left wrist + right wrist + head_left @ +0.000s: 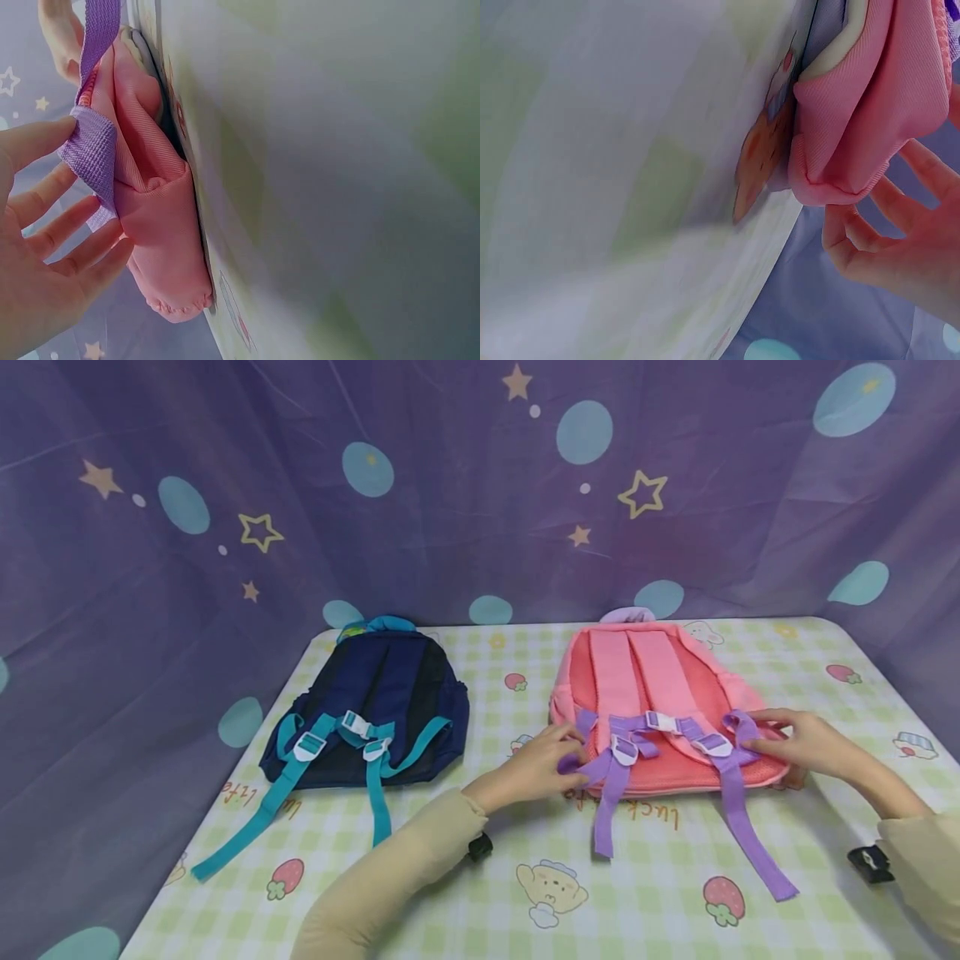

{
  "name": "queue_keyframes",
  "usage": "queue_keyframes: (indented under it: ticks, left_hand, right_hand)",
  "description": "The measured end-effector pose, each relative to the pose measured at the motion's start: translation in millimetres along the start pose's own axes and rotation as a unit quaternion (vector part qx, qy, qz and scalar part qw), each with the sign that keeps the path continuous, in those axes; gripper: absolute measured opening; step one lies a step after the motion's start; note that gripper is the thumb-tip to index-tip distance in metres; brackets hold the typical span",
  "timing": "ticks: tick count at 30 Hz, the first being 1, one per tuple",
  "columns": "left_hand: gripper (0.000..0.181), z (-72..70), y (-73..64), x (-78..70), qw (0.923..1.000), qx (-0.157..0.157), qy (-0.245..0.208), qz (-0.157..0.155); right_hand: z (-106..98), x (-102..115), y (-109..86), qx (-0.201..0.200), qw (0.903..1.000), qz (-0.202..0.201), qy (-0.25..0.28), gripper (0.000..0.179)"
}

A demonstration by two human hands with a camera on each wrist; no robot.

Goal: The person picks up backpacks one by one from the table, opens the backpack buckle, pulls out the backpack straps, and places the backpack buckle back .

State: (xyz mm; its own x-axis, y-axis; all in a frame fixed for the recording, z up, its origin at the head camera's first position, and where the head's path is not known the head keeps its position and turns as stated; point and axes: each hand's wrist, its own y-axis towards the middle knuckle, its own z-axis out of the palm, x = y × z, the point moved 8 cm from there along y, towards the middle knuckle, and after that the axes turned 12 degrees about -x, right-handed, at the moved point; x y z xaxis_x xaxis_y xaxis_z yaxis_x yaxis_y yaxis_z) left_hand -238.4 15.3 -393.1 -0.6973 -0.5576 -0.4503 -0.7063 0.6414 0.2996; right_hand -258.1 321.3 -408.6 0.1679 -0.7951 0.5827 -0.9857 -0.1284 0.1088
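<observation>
A pink backpack (686, 777) lies back side up, with purple webbing straps (613, 810) and white buckles. At its left lower edge my left hand (542, 764) pinches one purple strap; in the left wrist view, the thumb is on the folded strap (94, 154) with the other fingers spread behind it. My right hand (813, 743) pinches the looped strap (741, 727) at the right side. The right wrist view has the right hand (907, 232) with several fingers against the bag's pink corner (836, 169); its grip on the strap is hidden there.
A dark blue backpack (375, 693) with teal straps (262, 822) lies to the left. Both bags rest on a green checked tablecloth (450, 885) with cartoon prints. A purple curtain (465, 543) with stars hangs behind. Black wrist devices (872, 864) show near the sleeves.
</observation>
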Motion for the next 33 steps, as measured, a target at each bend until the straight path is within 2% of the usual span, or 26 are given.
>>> queue_keyframes:
  ticks: [5, 15, 23, 33]
  left_hand:
    - [0.016, -9.4, -10.0, 10.2, 0.9999, -0.011, -0.007, -0.002]
    - [0.018, -29.9, -28.2, 27.9, 0.9992, -0.039, 0.001, -0.01]
    - [0.02, -46.3, -43.6, 41.4, 0.9978, -0.054, -0.001, -0.037]
    - [0.022, -60.3, -58.6, 54.5, 0.9961, -0.077, 0.011, -0.043]
  right_hand:
    - [7, 14, 4.6, -0.013, 0.9994, -0.025, -0.018, 0.053]
    - [25, 41, 7.9, -0.012, 0.9986, -0.036, 0.036, 0.051]
    - [37, 65, 13.8, -0.03, 0.9946, -0.081, 0.057, 0.044]
    - [50, 89, 19.0, -0.04, 0.9886, -0.127, 0.072, 0.04]
